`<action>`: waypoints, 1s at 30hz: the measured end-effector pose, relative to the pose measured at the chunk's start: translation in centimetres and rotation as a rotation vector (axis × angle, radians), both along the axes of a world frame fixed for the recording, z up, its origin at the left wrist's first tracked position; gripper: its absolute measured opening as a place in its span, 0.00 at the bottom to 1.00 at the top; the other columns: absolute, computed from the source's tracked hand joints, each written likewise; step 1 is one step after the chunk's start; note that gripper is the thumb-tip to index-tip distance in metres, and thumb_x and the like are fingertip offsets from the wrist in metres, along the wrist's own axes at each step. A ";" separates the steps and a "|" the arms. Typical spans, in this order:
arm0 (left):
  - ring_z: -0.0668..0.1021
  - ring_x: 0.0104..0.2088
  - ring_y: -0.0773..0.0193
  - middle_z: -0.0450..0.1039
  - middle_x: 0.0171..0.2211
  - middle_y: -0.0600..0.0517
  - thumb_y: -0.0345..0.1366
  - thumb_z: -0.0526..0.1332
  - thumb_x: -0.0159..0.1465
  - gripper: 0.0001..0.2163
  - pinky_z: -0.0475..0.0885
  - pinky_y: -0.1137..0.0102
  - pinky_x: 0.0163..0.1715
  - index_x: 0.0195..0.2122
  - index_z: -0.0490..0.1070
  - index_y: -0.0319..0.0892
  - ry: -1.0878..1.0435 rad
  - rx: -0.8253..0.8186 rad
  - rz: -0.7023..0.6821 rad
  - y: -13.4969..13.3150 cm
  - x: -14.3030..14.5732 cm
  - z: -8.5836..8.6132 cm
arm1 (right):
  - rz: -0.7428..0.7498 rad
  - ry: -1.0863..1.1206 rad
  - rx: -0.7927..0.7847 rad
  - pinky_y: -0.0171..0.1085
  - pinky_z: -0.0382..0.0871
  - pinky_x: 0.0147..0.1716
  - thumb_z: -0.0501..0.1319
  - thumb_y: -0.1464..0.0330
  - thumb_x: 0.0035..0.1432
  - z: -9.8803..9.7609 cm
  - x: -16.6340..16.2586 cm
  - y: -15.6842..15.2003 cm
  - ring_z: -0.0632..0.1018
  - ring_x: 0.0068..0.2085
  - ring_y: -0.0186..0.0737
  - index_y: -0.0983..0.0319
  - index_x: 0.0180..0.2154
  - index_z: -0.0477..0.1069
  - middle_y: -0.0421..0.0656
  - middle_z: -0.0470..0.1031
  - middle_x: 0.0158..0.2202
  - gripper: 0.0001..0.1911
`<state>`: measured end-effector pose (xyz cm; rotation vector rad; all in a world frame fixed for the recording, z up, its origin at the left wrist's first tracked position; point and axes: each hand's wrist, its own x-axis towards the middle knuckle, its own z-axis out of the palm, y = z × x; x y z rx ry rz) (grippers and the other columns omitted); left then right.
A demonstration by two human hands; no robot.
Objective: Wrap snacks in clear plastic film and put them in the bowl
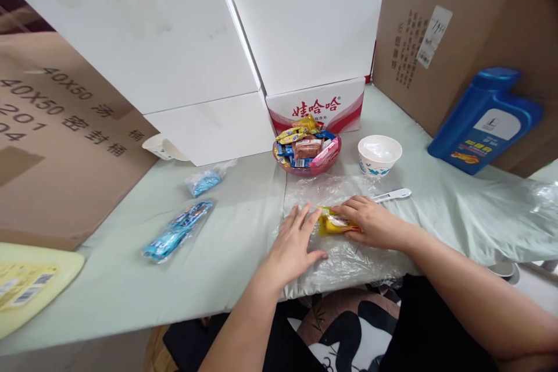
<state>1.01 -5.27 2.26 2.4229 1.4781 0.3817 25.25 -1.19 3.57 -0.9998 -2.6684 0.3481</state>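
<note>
A yellow snack packet [332,223] lies on a clear plastic sheet [344,267] in front of me. My right hand [375,224] covers its right end, with the fingers curled over the wrapper and thumb on the near side. Just left of the packet, my left hand [291,250] rests on the plastic, fingers spread, holding nothing. Behind my right hand lies a slim white tool [396,195], partly hidden, like a utility knife. Farther back stands a pink glass bowl [300,171] heaped with wrapped snacks, beside a white paper bowl [379,158] with blue prints.
On the left lie a blue packet [176,232] and a small clear bag [204,180] with blue contents. A yellow container [35,285] sits near the left edge. A blue bottle [488,119] stands right. White boxes [314,29] and cardboard boxes [65,145] wall the back and sides.
</note>
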 end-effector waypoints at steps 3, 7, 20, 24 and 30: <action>0.49 0.68 0.38 0.49 0.68 0.40 0.48 0.68 0.55 0.41 0.56 0.45 0.62 0.66 0.53 0.45 0.111 -0.118 0.095 0.2 -0.4 -0.2 | -0.036 0.136 0.061 0.47 0.67 0.48 0.60 0.70 0.56 2.1 0.5 0.5 0.73 0.47 0.49 0.62 0.54 0.68 0.50 0.75 0.45 0.22; 0.49 0.68 0.37 0.50 0.68 0.41 0.53 0.66 0.56 0.38 0.55 0.46 0.62 0.65 0.57 0.45 0.154 -0.117 0.111 0.1 -0.4 -0.1 | -0.187 0.348 0.299 0.50 0.66 0.49 0.59 0.67 0.58 6.0 -0.3 4.1 0.73 0.48 0.52 0.62 0.55 0.67 0.51 0.74 0.48 0.22; 0.68 0.58 0.46 0.67 0.57 0.40 0.40 0.62 0.64 0.17 0.67 0.52 0.55 0.52 0.70 0.40 0.045 0.183 0.152 -0.8 -1.3 0.7 | -0.186 0.226 0.198 0.52 0.62 0.56 0.54 0.60 0.66 4.7 -3.7 7.3 0.71 0.55 0.48 0.61 0.52 0.71 0.50 0.74 0.52 0.18; 0.72 0.53 0.51 0.72 0.52 0.44 0.37 0.59 0.65 0.12 0.69 0.57 0.51 0.48 0.73 0.42 0.071 0.183 0.106 -1.0 -2.2 0.8 | 0.050 -0.101 0.016 0.62 0.49 0.61 0.60 0.49 0.57 -0.8 -3.2 -1.1 0.53 0.67 0.61 0.64 0.63 0.59 0.56 0.56 0.66 0.39; 0.75 0.43 0.53 0.75 0.40 0.46 0.38 0.61 0.62 0.06 0.70 0.60 0.44 0.35 0.75 0.42 0.201 0.087 0.283 -0.9 -4.5 2.1 | 0.099 -0.111 -0.100 0.62 0.43 0.64 0.54 0.46 0.61 -1.2 -0.6 -6.1 0.46 0.69 0.57 0.64 0.66 0.55 0.56 0.50 0.68 0.40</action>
